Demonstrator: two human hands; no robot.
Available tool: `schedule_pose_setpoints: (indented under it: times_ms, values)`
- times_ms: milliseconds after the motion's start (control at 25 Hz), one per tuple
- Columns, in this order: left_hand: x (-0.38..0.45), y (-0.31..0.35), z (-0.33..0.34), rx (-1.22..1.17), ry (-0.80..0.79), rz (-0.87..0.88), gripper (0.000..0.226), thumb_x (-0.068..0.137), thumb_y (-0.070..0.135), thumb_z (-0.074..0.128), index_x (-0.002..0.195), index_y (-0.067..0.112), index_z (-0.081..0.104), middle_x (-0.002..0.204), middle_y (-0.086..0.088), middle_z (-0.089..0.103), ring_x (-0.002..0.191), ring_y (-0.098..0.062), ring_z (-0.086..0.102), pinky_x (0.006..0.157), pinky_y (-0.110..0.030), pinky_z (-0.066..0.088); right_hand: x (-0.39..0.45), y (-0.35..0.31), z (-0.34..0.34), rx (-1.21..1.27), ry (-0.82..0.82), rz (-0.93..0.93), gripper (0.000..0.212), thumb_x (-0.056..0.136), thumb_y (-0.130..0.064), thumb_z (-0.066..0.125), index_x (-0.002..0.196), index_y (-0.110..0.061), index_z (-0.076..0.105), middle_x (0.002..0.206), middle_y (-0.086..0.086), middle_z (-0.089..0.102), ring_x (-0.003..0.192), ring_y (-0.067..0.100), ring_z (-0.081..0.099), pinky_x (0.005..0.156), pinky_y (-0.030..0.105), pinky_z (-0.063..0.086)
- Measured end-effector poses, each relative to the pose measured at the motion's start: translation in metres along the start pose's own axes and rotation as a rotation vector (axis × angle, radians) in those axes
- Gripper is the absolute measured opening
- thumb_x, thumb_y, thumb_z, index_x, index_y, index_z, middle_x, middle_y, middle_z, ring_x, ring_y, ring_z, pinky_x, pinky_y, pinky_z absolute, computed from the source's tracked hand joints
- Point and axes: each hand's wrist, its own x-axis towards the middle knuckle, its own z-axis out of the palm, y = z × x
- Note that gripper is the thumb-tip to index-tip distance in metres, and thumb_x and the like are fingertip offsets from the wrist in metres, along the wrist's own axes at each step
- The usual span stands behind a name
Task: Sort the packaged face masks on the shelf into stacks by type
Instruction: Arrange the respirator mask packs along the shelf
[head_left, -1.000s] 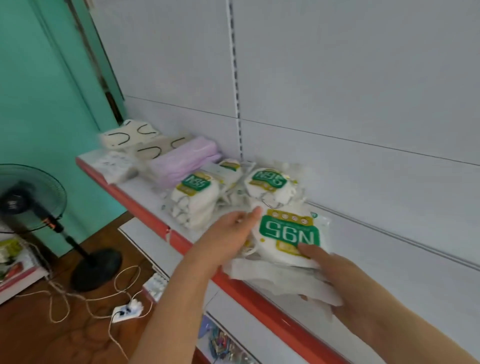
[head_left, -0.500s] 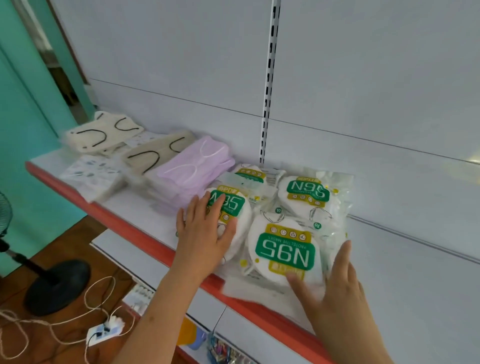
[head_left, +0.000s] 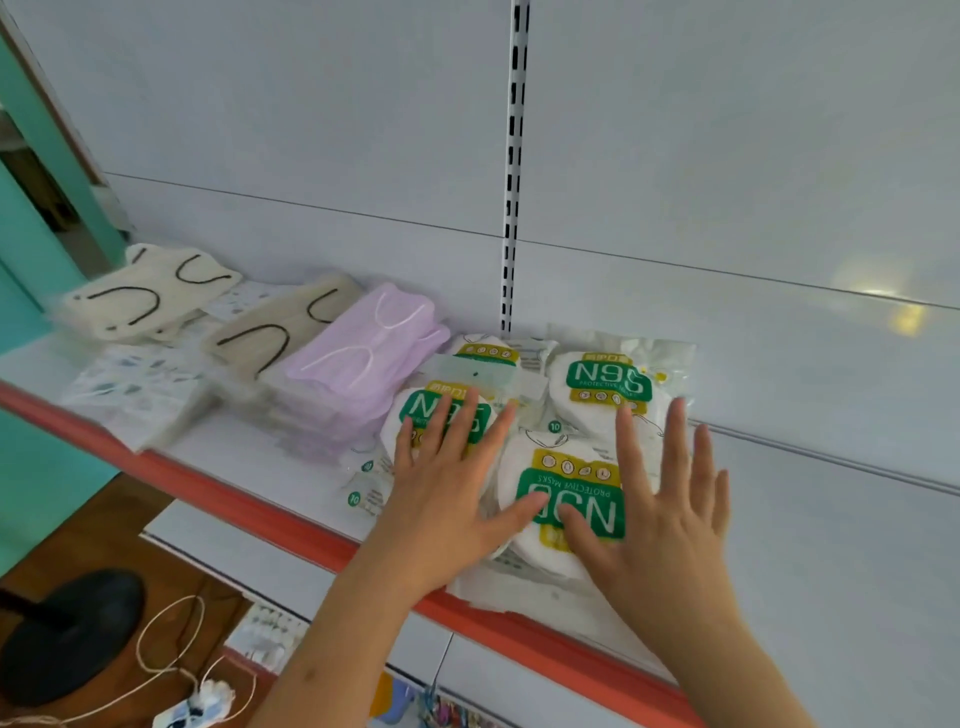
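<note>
Head view: both hands, left (head_left: 447, 499) and right (head_left: 660, 525), press flat, fingers spread, on N95 packs (head_left: 576, 499) along the red-edged shelf (head_left: 218, 488); a fan base (head_left: 67, 634) stands below it.

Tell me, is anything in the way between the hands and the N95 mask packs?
Nothing visible is. The left hand lies flat on the left N95 pack, its thumb reaching onto the front N95 pack, and the right hand rests open on that front pack. Both already touch the packs.

Left hand (head_left: 447, 499) covers most of one N95 pack's (head_left: 431, 415) label. Patterned packs (head_left: 130, 384) at left are motion-blurred, print unreadable. Fan base (head_left: 67, 634) cut off by frame edge.
</note>
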Motion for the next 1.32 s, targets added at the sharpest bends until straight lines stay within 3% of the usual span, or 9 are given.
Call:
schedule_pose_setpoints:
  times_ms: [120,320,480,640,840,920,1040,1200,1320]
  values:
    - [0.022,-0.007,0.012,0.066,0.042,-0.017,0.091,0.078,0.090,0.007,0.158,0.047,0.000,0.170,0.007,-0.012,0.155,-0.017,-0.018,0.125,-0.053,-0.005,0.033,0.000,0.014,0.123,-0.220,0.073,0.092,0.079,-0.078,0.032,0.153,-0.043,-0.009,0.163,-0.001,-0.024,0.150,0.028,-0.023,0.123,0.051,0.000]
    - [0.034,-0.010,0.012,0.082,0.019,-0.006,0.087,0.081,0.085,0.009,0.158,0.046,0.005,0.170,0.009,-0.009,0.155,-0.014,-0.016,0.126,-0.051,-0.006,0.039,-0.005,0.013,0.010,-0.264,0.105,0.088,0.088,-0.073,0.034,0.157,-0.033,-0.003,0.166,0.006,-0.011,0.151,0.033,-0.012,0.123,0.049,0.006]
    - [0.026,-0.009,-0.011,-0.142,-0.067,-0.002,0.074,0.095,0.072,0.035,0.159,0.045,0.010,0.170,0.011,-0.001,0.156,-0.009,-0.008,0.127,-0.046,-0.001,0.041,0.000,-0.013,-0.073,-0.387,0.074,0.091,0.079,-0.084,0.013,0.156,-0.038,0.001,0.166,0.000,-0.007,0.152,0.030,-0.003,0.120,0.054,0.009]
    - [-0.008,-0.006,-0.023,-0.556,0.305,-0.094,0.046,0.100,0.045,0.055,0.144,0.035,0.048,0.147,0.018,0.049,0.135,0.006,0.043,0.114,-0.024,0.037,0.040,-0.009,-0.044,-0.016,-0.114,-0.057,0.074,0.090,-0.071,0.021,0.153,-0.032,0.028,0.163,-0.001,0.019,0.150,0.025,0.013,0.119,0.048,0.013]
    - [-0.049,-0.022,-0.020,-0.738,0.631,-0.461,0.023,0.098,0.024,0.062,0.117,0.036,0.059,0.122,0.009,0.065,0.106,0.003,0.061,0.086,-0.015,0.052,0.065,-0.053,-0.042,0.357,-0.108,-0.229,0.062,0.093,-0.049,0.052,0.147,-0.020,0.041,0.150,0.003,0.040,0.137,0.029,0.038,0.113,0.045,0.036]
    - [-0.053,-0.030,-0.021,-0.764,0.576,-0.640,0.018,0.099,0.032,0.060,0.117,0.029,0.060,0.121,0.003,0.066,0.102,-0.002,0.062,0.080,-0.014,0.049,0.076,-0.063,-0.037,0.317,-0.132,-0.187,0.055,0.095,-0.048,0.052,0.141,-0.018,0.047,0.142,0.004,0.049,0.127,0.027,0.049,0.104,0.040,0.044]
    - [-0.048,-0.039,-0.021,-0.710,0.422,-0.775,0.047,0.099,0.050,0.053,0.123,0.011,0.063,0.125,-0.007,0.067,0.108,-0.016,0.062,0.089,-0.028,0.048,0.073,-0.083,-0.024,0.251,-0.235,-0.176,0.044,0.096,-0.052,0.049,0.126,-0.021,0.059,0.119,-0.001,0.066,0.103,0.019,0.062,0.085,0.034,0.052]
    - [-0.028,-0.045,-0.044,-0.641,0.198,-0.772,0.044,0.101,0.055,0.043,0.072,0.023,0.047,0.081,0.002,0.055,0.083,-0.014,0.048,0.074,-0.027,0.037,0.063,-0.113,0.005,-0.123,-0.341,-0.331,0.064,0.093,-0.063,0.044,0.146,-0.028,0.037,0.141,0.002,0.046,0.128,0.027,0.042,0.106,0.040,0.040]
    - [-0.017,-0.060,-0.051,-0.817,0.106,-0.745,0.036,0.098,0.053,0.052,0.085,0.020,0.059,0.087,0.001,0.061,0.083,-0.016,0.057,0.076,-0.030,0.049,0.055,-0.116,0.015,-0.231,-0.323,-0.316,0.070,0.092,-0.067,0.042,0.150,-0.030,0.028,0.149,0.003,0.034,0.135,0.029,0.032,0.112,0.040,0.033]
